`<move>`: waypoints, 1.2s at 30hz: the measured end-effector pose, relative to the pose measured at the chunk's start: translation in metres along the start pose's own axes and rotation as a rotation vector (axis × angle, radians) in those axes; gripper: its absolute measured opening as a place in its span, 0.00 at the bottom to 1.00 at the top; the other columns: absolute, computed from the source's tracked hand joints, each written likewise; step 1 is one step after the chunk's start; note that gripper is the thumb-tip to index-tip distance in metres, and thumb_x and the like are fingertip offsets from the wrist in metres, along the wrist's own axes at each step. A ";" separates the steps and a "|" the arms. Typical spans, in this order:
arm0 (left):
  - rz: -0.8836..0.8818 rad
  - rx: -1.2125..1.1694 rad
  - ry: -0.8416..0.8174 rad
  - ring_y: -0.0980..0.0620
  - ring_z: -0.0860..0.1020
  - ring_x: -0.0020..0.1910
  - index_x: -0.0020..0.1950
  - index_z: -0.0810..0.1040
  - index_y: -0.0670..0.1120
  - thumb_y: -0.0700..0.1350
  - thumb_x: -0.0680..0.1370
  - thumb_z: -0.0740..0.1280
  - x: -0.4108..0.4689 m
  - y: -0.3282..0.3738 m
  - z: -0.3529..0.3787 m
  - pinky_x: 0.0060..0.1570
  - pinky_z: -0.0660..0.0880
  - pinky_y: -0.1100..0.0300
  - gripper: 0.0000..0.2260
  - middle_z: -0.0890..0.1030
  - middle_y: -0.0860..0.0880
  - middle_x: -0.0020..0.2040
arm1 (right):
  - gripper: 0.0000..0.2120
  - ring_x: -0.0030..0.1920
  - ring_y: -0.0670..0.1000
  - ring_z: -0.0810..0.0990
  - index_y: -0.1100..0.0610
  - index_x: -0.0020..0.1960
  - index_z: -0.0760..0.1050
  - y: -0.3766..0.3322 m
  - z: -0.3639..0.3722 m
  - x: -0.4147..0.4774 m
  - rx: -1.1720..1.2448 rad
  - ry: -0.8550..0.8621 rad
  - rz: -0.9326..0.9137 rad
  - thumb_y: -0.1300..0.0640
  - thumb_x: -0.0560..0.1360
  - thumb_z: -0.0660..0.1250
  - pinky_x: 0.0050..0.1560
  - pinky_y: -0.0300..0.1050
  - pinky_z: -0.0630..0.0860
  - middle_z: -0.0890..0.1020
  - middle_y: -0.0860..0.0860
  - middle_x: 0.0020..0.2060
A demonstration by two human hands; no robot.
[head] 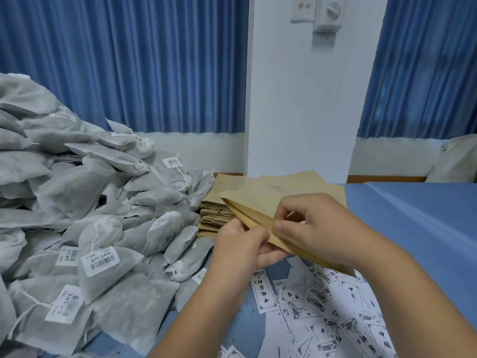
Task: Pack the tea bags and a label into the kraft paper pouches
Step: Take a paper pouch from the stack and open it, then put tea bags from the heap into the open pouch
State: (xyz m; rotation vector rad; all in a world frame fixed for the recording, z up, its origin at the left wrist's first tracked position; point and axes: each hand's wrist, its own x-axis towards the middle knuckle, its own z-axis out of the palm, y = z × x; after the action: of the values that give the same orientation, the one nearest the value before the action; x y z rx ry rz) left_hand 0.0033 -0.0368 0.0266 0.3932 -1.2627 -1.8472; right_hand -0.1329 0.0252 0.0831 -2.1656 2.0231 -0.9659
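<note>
Tea bags (pixel 77 202) lie in a big grey heap on the left of the bench (pixel 413 228), and the heap's edge touches the stack of kraft paper pouches (pixel 214 215). To the right of the hands only blue bench surface shows. Printed labels (pixel 322 319) lie scattered at the front. One pouch (pixel 255 219) is held above them. The left hand (pixel 240 244) and the right hand (pixel 317 223) each have the grip pinched on its long edge, and its mouth is a little open.

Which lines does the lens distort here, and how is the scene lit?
Head view: the wide-angle lens slants the blue pleated curtains and white wall pillar; lighting is soft and even, without glare; the brown kraft paper pouch looks sharp.
</note>
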 end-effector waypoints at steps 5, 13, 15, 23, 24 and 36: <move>0.028 0.048 0.065 0.53 0.82 0.31 0.49 0.79 0.38 0.28 0.74 0.56 0.000 0.000 -0.001 0.36 0.80 0.58 0.14 0.84 0.44 0.38 | 0.05 0.37 0.49 0.75 0.54 0.42 0.71 -0.008 0.006 0.002 -0.147 0.039 -0.048 0.58 0.77 0.62 0.38 0.45 0.72 0.78 0.47 0.36; 0.014 0.051 0.158 0.42 0.84 0.39 0.52 0.78 0.42 0.35 0.75 0.58 -0.001 0.001 0.016 0.35 0.80 0.49 0.11 0.84 0.39 0.42 | 0.08 0.37 0.53 0.76 0.53 0.39 0.69 -0.034 0.007 -0.006 -0.281 0.182 -0.134 0.53 0.75 0.63 0.36 0.48 0.72 0.78 0.49 0.34; 0.015 0.046 0.151 0.46 0.84 0.37 0.47 0.80 0.44 0.36 0.75 0.60 -0.002 0.003 0.017 0.33 0.79 0.50 0.09 0.84 0.40 0.41 | 0.06 0.39 0.56 0.76 0.54 0.41 0.70 -0.043 0.013 -0.005 -0.371 0.194 -0.194 0.53 0.75 0.61 0.39 0.50 0.73 0.78 0.49 0.36; 0.026 0.032 0.265 0.56 0.74 0.21 0.41 0.73 0.43 0.28 0.75 0.53 -0.002 0.001 0.005 0.21 0.69 0.66 0.14 0.76 0.50 0.25 | 0.12 0.32 0.54 0.68 0.48 0.55 0.64 -0.048 0.032 -0.011 -0.495 0.079 -0.069 0.53 0.72 0.59 0.28 0.45 0.56 0.70 0.47 0.38; 0.040 0.028 0.267 0.56 0.74 0.21 0.40 0.72 0.43 0.29 0.75 0.54 -0.001 0.000 0.006 0.21 0.69 0.66 0.13 0.75 0.51 0.24 | 0.09 0.30 0.52 0.65 0.49 0.51 0.64 -0.049 0.034 -0.010 -0.513 0.076 -0.074 0.55 0.72 0.58 0.27 0.44 0.53 0.67 0.47 0.34; -0.292 0.156 0.184 0.40 0.83 0.43 0.63 0.72 0.45 0.33 0.77 0.62 0.005 -0.026 -0.008 0.31 0.79 0.56 0.16 0.80 0.39 0.55 | 0.12 0.32 0.41 0.69 0.46 0.46 0.82 -0.018 -0.022 -0.005 -0.320 0.304 0.136 0.60 0.71 0.64 0.29 0.34 0.59 0.71 0.42 0.28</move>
State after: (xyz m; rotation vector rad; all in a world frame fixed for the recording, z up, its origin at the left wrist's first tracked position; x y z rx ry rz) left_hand -0.0058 -0.0422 0.0014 0.8519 -1.2771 -1.9043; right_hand -0.1267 0.0408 0.1059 -2.0860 2.5881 -1.0737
